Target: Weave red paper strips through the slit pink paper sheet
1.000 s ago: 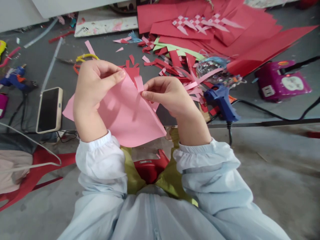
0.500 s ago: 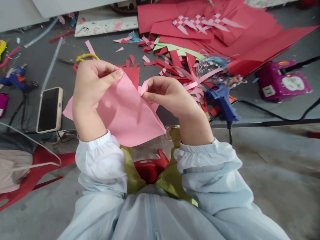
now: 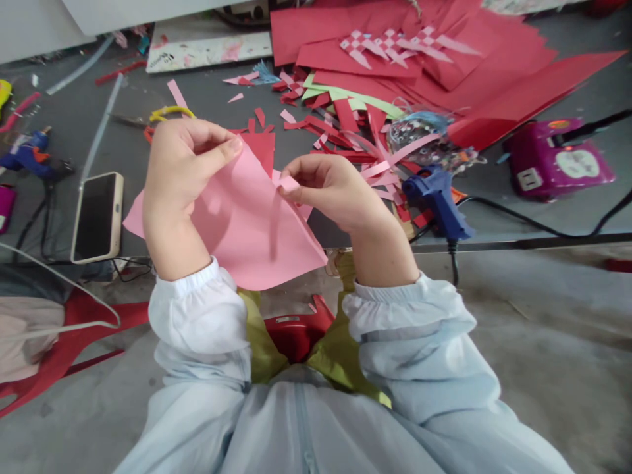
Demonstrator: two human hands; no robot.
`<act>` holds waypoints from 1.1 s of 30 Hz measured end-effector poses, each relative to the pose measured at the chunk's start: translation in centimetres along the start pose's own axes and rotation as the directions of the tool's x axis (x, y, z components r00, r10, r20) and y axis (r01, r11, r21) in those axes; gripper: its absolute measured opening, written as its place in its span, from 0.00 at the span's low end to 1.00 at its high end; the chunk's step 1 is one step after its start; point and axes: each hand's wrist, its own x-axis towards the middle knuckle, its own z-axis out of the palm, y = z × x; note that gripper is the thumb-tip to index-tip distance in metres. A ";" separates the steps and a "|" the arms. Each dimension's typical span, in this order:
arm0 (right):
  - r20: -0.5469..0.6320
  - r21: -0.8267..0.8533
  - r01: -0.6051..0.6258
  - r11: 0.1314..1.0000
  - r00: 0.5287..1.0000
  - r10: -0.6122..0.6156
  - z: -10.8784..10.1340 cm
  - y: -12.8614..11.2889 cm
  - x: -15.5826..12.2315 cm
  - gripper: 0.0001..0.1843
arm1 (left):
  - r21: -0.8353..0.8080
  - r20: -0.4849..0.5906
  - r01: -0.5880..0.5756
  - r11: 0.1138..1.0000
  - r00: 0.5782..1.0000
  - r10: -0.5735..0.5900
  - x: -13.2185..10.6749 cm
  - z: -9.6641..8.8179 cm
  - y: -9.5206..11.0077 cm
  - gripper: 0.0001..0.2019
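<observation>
A sheet of pink paper (image 3: 241, 230) is held up over the table's near edge, its lower corner hanging past it. My left hand (image 3: 182, 171) pinches the sheet's upper edge between thumb and fingers. At the right-hand edge, my right hand (image 3: 336, 191) is closed, thumb against forefinger, on a narrow pink paper strip (image 3: 289, 183) that curls up beside the sheet. Whether this strip is still joined to the sheet, I cannot tell. Behind the sheet lies a piece of red paper (image 3: 261, 150), partly covered.
Yellow-handled scissors (image 3: 168, 112) and a phone (image 3: 99, 216) lie to the left. Red sheets (image 3: 444, 105) bearing woven paper fish (image 3: 390, 45) fill the back right. Nearby are paper scraps (image 3: 340, 135), a blue glue gun (image 3: 437, 201) and a purple box (image 3: 557, 161) with cables.
My right hand has shifted very slightly, and the strip's end at its fingertips now curls over the thumb. My left hand and the sheet stay nearly still.
</observation>
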 end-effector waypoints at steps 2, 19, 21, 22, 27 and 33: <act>0.021 -0.004 0.014 1.000 1.000 -0.014 -0.1 0.0 0.0 0.13 | 0.008 -0.006 0.003 1.000 1.000 -0.003 0.0 0.0 0.0 0.14; 0.073 -0.021 -0.014 1.000 0.997 0.015 -0.3 -0.7 -0.3 0.08 | 0.001 -0.054 0.023 1.000 0.998 -0.023 -0.2 -0.1 -0.2 0.13; 0.070 -0.028 -0.032 0.999 0.997 0.034 -0.3 -0.7 -0.4 0.08 | 0.010 -0.047 0.025 1.000 0.999 -0.025 -0.1 -0.2 -0.4 0.13; 0.072 -0.030 -0.040 0.999 0.996 0.042 -0.3 -0.6 -0.4 0.09 | 0.017 -0.029 0.016 1.000 0.999 -0.015 0.0 -0.3 -0.6 0.14; 0.101 -0.027 -0.031 0.999 0.994 0.034 -0.5 -0.3 -0.4 0.09 | 0.053 0.038 -0.076 0.996 0.997 0.074 0.3 -0.6 -1.6 0.26; 0.134 -0.049 0.004 0.999 0.991 0.002 -0.7 -0.9 -0.6 0.06 | 0.031 0.023 -0.051 0.998 0.998 0.051 0.4 -0.3 -0.8 0.23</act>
